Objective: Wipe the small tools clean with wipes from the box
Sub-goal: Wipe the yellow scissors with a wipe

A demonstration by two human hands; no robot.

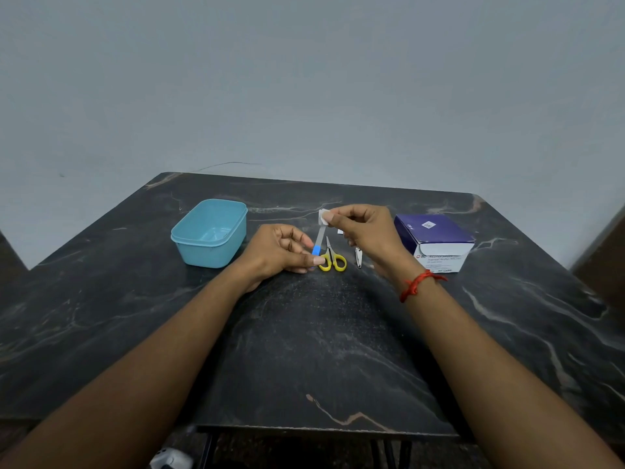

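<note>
Now my left fingers pinch file by blue end, above tabletop centre, long axis pointing away from me; my right fingers pinch wipe on far tip.

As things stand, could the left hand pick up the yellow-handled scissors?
Probably not yet. The scissors lie uncovered beside the left hand, but that hand pinches the blue-ended file while the right hand holds a wipe on its tip. It would need to put the file down first.
</note>
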